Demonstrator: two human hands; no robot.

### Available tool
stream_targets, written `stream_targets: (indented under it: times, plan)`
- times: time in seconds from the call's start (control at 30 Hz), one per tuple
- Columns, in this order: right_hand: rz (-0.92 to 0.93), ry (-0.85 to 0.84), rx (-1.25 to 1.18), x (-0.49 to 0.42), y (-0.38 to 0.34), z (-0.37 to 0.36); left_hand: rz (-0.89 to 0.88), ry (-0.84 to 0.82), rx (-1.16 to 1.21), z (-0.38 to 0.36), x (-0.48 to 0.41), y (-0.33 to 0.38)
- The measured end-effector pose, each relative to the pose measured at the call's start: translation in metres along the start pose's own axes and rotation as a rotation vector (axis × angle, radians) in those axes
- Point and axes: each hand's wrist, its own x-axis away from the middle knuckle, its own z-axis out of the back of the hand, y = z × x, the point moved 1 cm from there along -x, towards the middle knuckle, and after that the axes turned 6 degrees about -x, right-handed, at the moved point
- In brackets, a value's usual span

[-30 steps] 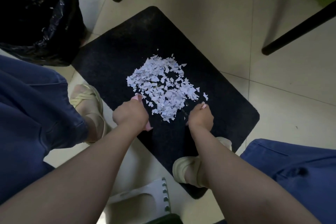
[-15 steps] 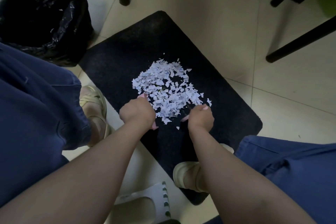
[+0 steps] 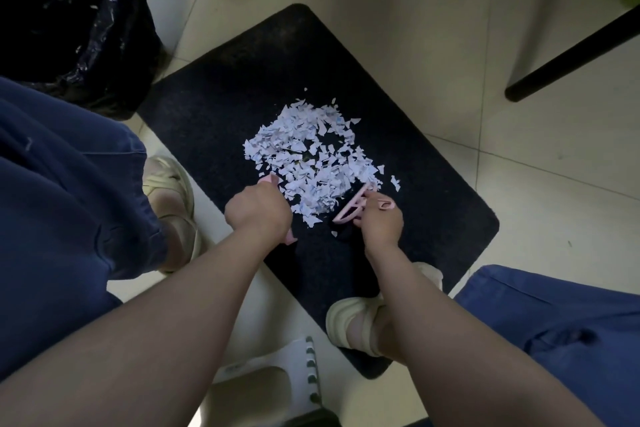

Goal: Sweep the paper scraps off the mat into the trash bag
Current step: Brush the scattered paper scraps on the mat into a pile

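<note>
On the black rectangular floor mat (image 3: pixel 415 163), a pile of small white paper scraps (image 3: pixel 311 163) lies near the centre, with a few loose pieces at its near edge. Left hand (image 3: pixel 258 210): grip curled tight around a pink plastic tool (image 3: pixel 270 179), whose ends project from both sides of the fist; the tool type cannot be determined. This hand sits at the near left edge of the pile. Right hand (image 3: pixel 381 222): grip pinching a small pink hand brush (image 3: pixel 348 211) with dark bristles, which meets the near right edge of the pile. Black plastic trash bag (image 3: pixel 69 28): open, standing on the pale tiled floor (image 3: pixel 381 28) beside the mat's far left corner.
</note>
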Motion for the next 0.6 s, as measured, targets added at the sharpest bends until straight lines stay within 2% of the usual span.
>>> stream_targets:
  times: [0.13, 0.17, 0.27, 0.37, 0.47, 0.6]
  plan:
    - [-0.087, 0.254, 0.255, 0.003, 0.012, 0.026, -0.004, 0.015, 0.000, -0.001, -0.002, 0.003]
    - [-0.138, 0.261, 0.287, 0.003, 0.018, 0.029, -0.006, 0.020, -0.001, -0.002, -0.002, 0.003]
    - [-0.193, 0.120, 0.409, 0.006, 0.025, 0.020, -0.004, 0.026, -0.001, -0.001, -0.001, 0.000]
    - [-0.047, -0.024, 0.371, 0.016, 0.008, -0.006, 0.004, 0.005, 0.010, -0.001, 0.001, -0.001]
    - [0.016, -0.098, 0.159, 0.015, 0.003, -0.025, 0.012, -0.006, 0.008, 0.000, 0.004, -0.004]
    - [-0.019, 0.066, 0.007, 0.008, -0.006, -0.020, 0.010, 0.024, 0.009, 0.002, 0.006, -0.013]
